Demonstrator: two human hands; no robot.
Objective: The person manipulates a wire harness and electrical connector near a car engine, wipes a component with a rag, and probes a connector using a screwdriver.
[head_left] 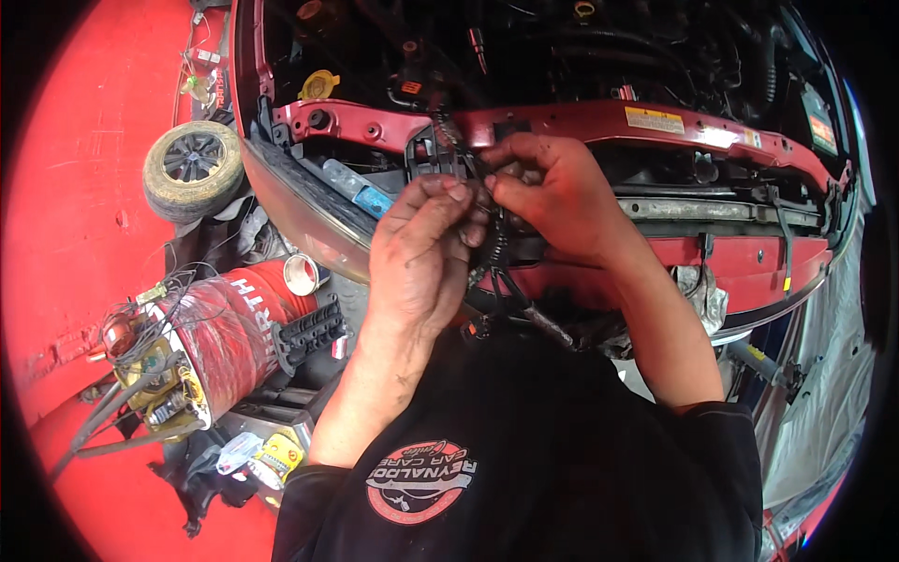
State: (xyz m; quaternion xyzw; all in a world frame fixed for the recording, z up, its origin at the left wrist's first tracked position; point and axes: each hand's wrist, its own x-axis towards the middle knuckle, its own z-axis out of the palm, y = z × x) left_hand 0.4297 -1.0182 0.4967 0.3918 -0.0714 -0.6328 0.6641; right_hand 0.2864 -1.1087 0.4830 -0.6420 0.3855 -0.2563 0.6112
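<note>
Both hands work close together at the front of a red car's open engine bay. A black wiring harness (498, 251), partly in corrugated sleeving, runs down between them, with loose branches hanging below. My left hand (421, 234) is closed, thumb and fingers pinching at the harness. On its other side, my right hand (560, 192) is closed on the harness too, thumb against the curled index finger. The exact spot under the fingertips is hidden. Just behind my hands, a black plastic bracket (426, 150) sits at the red crossmember (562, 122).
At the left lie a wheel (192, 169), a red drum (229, 328) wrapped in clear film with cables on top, and a black ribbed part (312, 335). The car's headlight (304, 211) is left of my hands. Plastic sheeting (824, 393) hangs at the right.
</note>
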